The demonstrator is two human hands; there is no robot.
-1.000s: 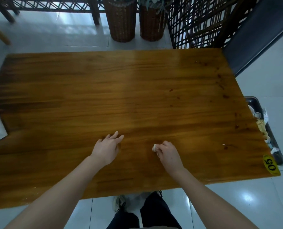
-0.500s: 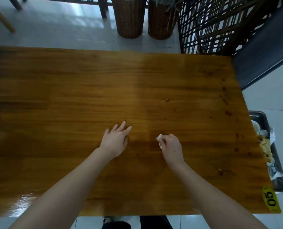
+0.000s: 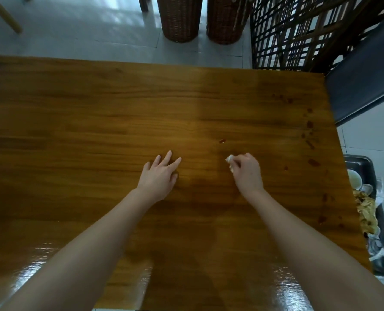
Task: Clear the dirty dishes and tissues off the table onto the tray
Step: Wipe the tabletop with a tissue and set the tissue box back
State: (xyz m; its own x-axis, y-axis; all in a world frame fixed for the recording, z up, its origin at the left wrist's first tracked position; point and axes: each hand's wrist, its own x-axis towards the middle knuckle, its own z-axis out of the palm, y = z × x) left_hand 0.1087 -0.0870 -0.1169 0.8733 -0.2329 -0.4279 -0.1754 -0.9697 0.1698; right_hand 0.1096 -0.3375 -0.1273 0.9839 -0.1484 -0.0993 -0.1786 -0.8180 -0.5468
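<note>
My right hand (image 3: 247,173) grips a small crumpled white tissue (image 3: 230,160) and presses it on the wooden table (image 3: 97,113) near the middle. My left hand (image 3: 160,176) rests flat on the tabletop to the left of it, fingers spread and straight. A dark tray (image 3: 363,163) sits below the table's right edge, holding a white bowl (image 3: 354,178), small cups, food scraps (image 3: 366,212) and crumpled wrappers. Reddish sauce spots (image 3: 310,124) dot the table's right side, and one drop (image 3: 222,140) lies just beyond the tissue.
Two wicker baskets (image 3: 180,19) stand on the tiled floor beyond the table's far edge. A dark lattice screen (image 3: 298,30) and a dark bench seat (image 3: 366,75) stand at the far right. A wooden chair leg (image 3: 2,14) shows at the top left.
The view has shifted forward over the table. Both hands have slid further away from me across the tabletop, the right one still holding the tissue. The white thing at the left edge has left the view.
</note>
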